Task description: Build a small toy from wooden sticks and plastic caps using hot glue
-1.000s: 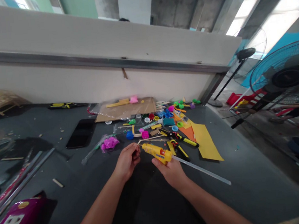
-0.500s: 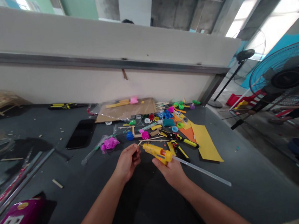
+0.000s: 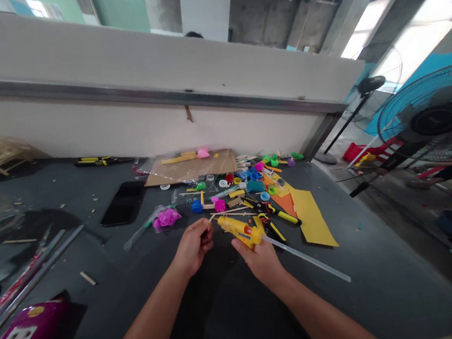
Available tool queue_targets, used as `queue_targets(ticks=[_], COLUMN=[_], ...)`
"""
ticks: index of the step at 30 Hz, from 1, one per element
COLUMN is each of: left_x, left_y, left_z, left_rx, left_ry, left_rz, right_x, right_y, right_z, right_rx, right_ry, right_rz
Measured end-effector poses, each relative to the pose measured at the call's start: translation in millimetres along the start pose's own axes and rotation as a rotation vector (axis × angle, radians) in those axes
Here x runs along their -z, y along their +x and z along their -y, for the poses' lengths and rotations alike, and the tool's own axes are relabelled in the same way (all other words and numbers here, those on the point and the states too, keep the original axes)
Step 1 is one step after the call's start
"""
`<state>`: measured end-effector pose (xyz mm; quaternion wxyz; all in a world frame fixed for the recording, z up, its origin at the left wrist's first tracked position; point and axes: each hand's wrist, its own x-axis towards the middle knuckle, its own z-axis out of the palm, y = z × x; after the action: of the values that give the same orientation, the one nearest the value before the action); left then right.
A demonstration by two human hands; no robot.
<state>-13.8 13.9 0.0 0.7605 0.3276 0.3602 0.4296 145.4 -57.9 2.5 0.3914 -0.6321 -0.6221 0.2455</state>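
My right hand [image 3: 261,259] is wrapped round the handle of a yellow glue gun [image 3: 237,229]. A long translucent glue stick [image 3: 306,259] sticks out of the gun's back end toward the lower right. My left hand [image 3: 195,245] pinches a thin light wooden stick [image 3: 211,217], whose end shows just above the fingertips. The gun's nozzle points left, close beside that stick; whether they touch I cannot tell. Beyond the hands lie more thin sticks [image 3: 233,210], a magenta cap [image 3: 220,206] and a blue cap [image 3: 196,206].
Black-and-yellow pliers [image 3: 280,213] and yellow paper [image 3: 314,218] lie right of the gun. On the left are a black phone [image 3: 123,203], pink clay in plastic [image 3: 166,218], long rods [image 3: 40,275] and a purple device [image 3: 31,332]. A fan [image 3: 432,117] stands at right.
The glue gun and my right hand have shifted very slightly to the right, so the nozzle is a little farther from my left fingertips. My left hand keeps its pinch.
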Motion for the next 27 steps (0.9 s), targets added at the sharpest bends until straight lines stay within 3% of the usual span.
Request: queue_targets(ticks=[27], left_x=[-3.4], left_y=[-2.2], left_z=[-6.7], left_rx=[0.095], left_ry=[-0.134], left_rz=[0.023], right_x=[-2.6], right_y=[-0.2], right_z=[-2.2], right_rx=[0.016], right_ry=[0.008], right_rz=[-0.029])
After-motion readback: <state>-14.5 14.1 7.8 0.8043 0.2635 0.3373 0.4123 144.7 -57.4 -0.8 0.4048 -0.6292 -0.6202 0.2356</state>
